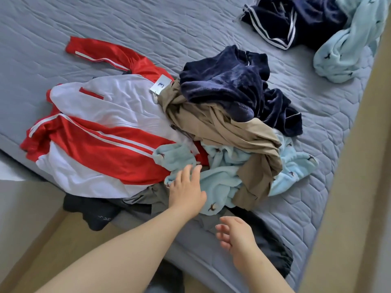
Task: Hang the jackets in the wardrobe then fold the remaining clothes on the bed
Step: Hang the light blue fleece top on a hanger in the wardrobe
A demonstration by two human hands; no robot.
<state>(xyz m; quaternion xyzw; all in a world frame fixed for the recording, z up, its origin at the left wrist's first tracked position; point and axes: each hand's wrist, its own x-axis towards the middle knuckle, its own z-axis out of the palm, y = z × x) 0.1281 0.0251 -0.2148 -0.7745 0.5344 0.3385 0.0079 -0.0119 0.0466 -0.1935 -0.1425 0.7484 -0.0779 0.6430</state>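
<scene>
As the red-and-white jacket (95, 132) lay unhung on the bed (148, 22), the left hand (187, 193) touched the blue fleece (222, 176), fingers straight. The right hand (234, 235) hovered loose and empty; nothing looked folded.

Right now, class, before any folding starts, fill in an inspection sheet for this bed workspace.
Surface: bed, grey-blue quilted cover, wrinkled.
Job's things: red and white jacket spread flat, tag showing; tan garment, navy fleece and light blue fleece heaped beside it.
Clutter: navy striped garment and second blue fleece at far corner; dark garments over near edge.
Grippers: left hand touches the light blue fleece; right hand hovers, holding nothing.
Cables: nothing seen.
Surroundings: beige floor.
</scene>
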